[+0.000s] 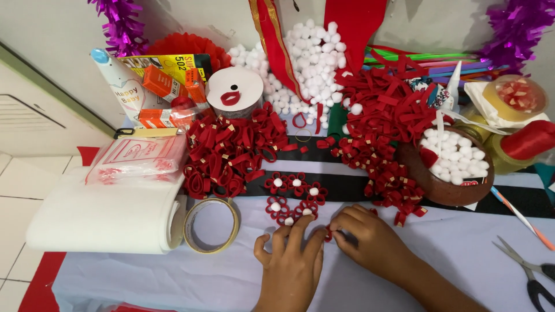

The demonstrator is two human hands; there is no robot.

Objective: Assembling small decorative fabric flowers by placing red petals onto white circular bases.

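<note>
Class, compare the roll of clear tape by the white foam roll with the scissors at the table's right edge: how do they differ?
The tape roll is a round, yellowish ring lying flat; the scissors are long, metal-bladed, dark-handled and partly out of frame. The tape roll lies left of the hands, the scissors right. Both rest untouched on the pale tablecloth.

We see matt red felt loops (pixel 231 153) heaped behind tape roll (pixel 211 225), tape itself glossy, translucent plastic. Left of tape roll, white foam sheet (pixel 98 216), smooth, matt. Right of it, fluffy white pompoms (pixel 289 202) set in felt flowers. We note pale cloth table cover (pixel 451 260), smooth; metal scissors (pixel 529 271) far right of tape roll, shiny; purple tinsel (pixel 118 23) behind, metallic gloss.
</note>
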